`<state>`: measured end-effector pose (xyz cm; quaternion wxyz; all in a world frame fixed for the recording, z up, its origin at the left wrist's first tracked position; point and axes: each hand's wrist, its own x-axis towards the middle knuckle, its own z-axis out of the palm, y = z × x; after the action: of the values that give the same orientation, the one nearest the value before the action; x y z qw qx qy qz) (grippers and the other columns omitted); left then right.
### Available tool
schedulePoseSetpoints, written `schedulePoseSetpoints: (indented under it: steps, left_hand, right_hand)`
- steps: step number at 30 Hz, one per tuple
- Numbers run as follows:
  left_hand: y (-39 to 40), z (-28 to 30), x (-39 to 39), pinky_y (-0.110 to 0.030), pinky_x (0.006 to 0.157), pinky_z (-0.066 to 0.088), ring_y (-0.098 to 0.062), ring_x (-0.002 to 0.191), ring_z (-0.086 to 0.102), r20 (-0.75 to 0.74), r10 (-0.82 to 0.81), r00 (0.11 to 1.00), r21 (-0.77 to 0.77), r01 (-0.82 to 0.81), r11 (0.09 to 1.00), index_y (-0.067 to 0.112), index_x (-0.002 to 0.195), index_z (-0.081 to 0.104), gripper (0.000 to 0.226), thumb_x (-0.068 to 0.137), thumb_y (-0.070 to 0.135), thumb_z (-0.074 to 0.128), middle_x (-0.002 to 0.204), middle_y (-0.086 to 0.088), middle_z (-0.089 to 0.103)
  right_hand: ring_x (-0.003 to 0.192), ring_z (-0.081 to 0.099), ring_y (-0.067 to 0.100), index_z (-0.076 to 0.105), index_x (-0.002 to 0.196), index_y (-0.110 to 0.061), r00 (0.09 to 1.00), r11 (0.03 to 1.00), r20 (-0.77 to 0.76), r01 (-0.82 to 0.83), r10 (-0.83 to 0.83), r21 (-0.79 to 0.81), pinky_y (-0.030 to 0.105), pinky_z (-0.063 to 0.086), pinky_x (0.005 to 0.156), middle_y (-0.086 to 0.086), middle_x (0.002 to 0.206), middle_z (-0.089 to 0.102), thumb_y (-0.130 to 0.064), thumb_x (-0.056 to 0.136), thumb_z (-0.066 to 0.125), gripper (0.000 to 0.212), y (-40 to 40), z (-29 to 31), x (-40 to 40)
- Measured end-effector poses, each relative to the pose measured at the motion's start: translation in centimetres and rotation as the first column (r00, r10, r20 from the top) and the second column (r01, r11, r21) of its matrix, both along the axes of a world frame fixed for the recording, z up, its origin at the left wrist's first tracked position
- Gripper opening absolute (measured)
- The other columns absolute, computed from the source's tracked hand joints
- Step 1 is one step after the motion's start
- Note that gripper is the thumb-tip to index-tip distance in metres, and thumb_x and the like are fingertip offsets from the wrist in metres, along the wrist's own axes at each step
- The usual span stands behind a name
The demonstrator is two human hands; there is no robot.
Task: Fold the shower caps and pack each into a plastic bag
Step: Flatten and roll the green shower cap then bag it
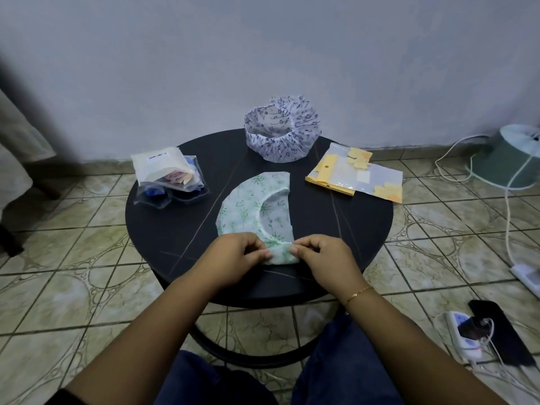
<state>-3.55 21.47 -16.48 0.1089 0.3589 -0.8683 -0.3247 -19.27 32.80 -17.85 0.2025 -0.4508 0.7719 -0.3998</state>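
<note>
A green-patterned shower cap (254,207) lies folded into a half-moon on the round black table (163,229). Its near end is rolled up into a small fold between my hands. My left hand (236,258) pinches the left side of that roll and my right hand (324,258) pinches the right side. A second cap, white with dark blue print (282,131), stands puffed up and unfolded at the table's far edge. Two clear plastic bags with yellow trim (355,173) lie flat at the right of the table.
A pile of packed plastic bags (169,178) sits at the table's left. On the tiled floor to the right are a power strip (464,334), a dark phone (496,328), white cables and a pale green fan base (514,159). My knees are under the table's near edge.
</note>
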Motion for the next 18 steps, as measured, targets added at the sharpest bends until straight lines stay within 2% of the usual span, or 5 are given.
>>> schedulePoseSetpoints:
  steps: [4, 8, 12, 15, 18]
  left_hand:
    - [-0.5, 0.3, -0.4, -0.013, 0.064, 0.044, 0.000, 0.075, 0.060, -0.013, 0.034, 0.999, 0.084, -0.033, 0.996, 0.029, 0.075, 0.067, 0.011, 0.082, 0.037, 0.070, 0.080, 0.010, 0.069]
    - [-0.7, 0.3, -0.7, -0.025, 0.069, 0.048, -0.014, 0.078, 0.064, -0.019, 0.076, 0.997, 0.138, -0.072, 0.988, 0.022, 0.080, 0.068, 0.013, 0.082, 0.035, 0.071, 0.082, 0.000, 0.071]
    - [-0.8, 0.3, -1.0, -0.027, 0.070, 0.049, -0.014, 0.080, 0.064, 0.023, 0.071, 0.997, 0.139, -0.074, 0.988, 0.019, 0.082, 0.067, 0.017, 0.083, 0.036, 0.070, 0.082, 0.002, 0.070]
    - [-1.0, 0.4, -1.1, -0.027, 0.072, 0.049, -0.012, 0.080, 0.063, 0.037, 0.069, 0.997, 0.149, -0.074, 0.986, 0.018, 0.081, 0.067, 0.018, 0.083, 0.035, 0.069, 0.082, 0.004, 0.070]
    - [-1.0, 0.4, -1.2, -0.028, 0.072, 0.048, -0.012, 0.079, 0.062, 0.058, 0.065, 0.996, 0.120, -0.072, 0.990, 0.018, 0.080, 0.066, 0.018, 0.083, 0.036, 0.069, 0.082, 0.004, 0.069]
  right_hand:
    - [0.092, 0.063, 0.014, 0.062, 0.060, -0.036, 0.995, 0.997, 0.072, 0.063, -0.067, 0.048, 0.048, 0.039, 0.101, -0.019, 0.077, 0.064, -0.035, 0.080, 0.071, 0.022, -0.9, 0.5, 0.0]
    - [0.086, 0.062, 0.013, 0.063, 0.063, -0.031, 0.986, 0.989, 0.097, 0.127, -0.134, 0.073, 0.047, 0.041, 0.098, -0.017, 0.072, 0.064, -0.036, 0.077, 0.073, 0.018, -1.0, 1.0, 0.4]
    - [0.084, 0.060, 0.013, 0.059, 0.076, -0.036, 0.986, 0.987, 0.065, 0.157, -0.155, -0.035, 0.047, 0.044, 0.094, -0.014, 0.074, 0.062, -0.034, 0.083, 0.066, 0.011, -0.1, 0.6, 0.7]
    - [0.092, 0.053, 0.010, 0.063, 0.089, -0.030, 0.979, 0.958, -0.112, 0.137, -0.169, -0.253, 0.039, 0.046, 0.087, -0.017, 0.089, 0.060, -0.025, 0.088, 0.059, 0.006, 1.1, -0.1, 0.9]
    - [0.104, 0.054, 0.012, 0.071, 0.101, -0.020, 0.857, 0.910, -0.502, -0.110, -0.118, -0.401, 0.033, 0.039, 0.087, -0.008, 0.108, 0.065, -0.025, 0.088, 0.052, 0.023, 2.0, -0.7, 0.8]
